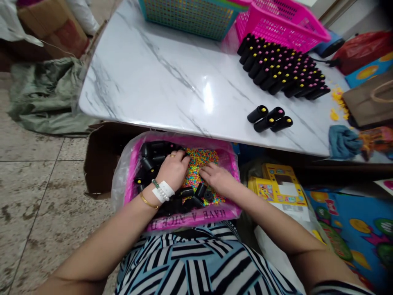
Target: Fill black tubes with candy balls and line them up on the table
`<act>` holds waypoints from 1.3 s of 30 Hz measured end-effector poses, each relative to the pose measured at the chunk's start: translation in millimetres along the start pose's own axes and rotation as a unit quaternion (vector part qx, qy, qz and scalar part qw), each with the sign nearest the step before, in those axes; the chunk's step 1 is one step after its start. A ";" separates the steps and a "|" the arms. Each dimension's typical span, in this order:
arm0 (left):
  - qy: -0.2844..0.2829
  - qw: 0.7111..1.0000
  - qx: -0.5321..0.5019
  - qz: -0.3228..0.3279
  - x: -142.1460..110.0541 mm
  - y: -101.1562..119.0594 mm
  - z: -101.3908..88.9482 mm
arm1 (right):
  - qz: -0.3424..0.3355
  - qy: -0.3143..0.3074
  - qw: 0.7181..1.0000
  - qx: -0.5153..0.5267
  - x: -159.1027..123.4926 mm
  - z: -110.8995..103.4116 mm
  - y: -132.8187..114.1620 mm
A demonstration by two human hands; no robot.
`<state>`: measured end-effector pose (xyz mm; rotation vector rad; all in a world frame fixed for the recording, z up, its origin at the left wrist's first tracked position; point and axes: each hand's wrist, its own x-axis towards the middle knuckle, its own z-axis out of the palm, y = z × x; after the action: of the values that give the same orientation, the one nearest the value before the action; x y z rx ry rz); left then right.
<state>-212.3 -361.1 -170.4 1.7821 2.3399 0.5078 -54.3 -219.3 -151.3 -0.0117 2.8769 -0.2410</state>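
Observation:
A pink basket (236,164), lined with clear plastic, rests at my lap below the table edge. Small colourful beads (199,159) fill its right part, and black tubes (148,164) with yellow or pink centres lie jumbled in the left part and front. My left hand (173,168), wearing a ring and bracelets, is over the border between tubes and beads, fingers bent and tips hidden. On the beads is my right hand (217,178), its fingers curled together and pointing left; whatever is between them is hidden. Several loose black tubes (200,190) lie just below it.
The white marbled table (147,82) bears a block of standing black tubes (282,67) and several separate ones (270,119). Behind are a teal basket (190,16) and another pink basket (282,24). A cardboard box (98,164) stands left, yellow packages (281,184) right.

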 end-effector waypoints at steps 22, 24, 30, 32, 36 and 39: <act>-0.026 0.997 0.061 0.032 5.1 4.1 2.0 | 0.173 0.417 0.837 0.310 -46.3 -48.9 -1.5; -0.021 0.998 0.043 0.030 5.6 2.9 1.4 | 0.221 0.510 0.798 0.235 -50.8 -60.5 6.4; 0.021 0.998 -0.050 0.020 6.1 -1.2 11.3 | 0.316 0.569 0.756 0.074 -38.2 -76.6 39.5; 0.027 0.996 -0.083 0.017 6.5 -2.6 14.8 | 0.309 0.568 0.762 0.030 -30.6 -80.8 43.7; 0.041 0.982 -0.184 0.007 7.6 -3.0 13.6 | 0.262 0.578 0.772 0.001 -27.1 -80.2 32.3; 0.033 0.962 -0.270 -0.013 8.1 -0.5 6.1 | 0.202 0.538 0.817 0.056 -29.2 -61.3 9.1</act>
<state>-213.0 -352.4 -175.5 1.4892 1.9899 1.0902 -41.4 -199.5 -87.1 1.0843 3.8133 -0.4369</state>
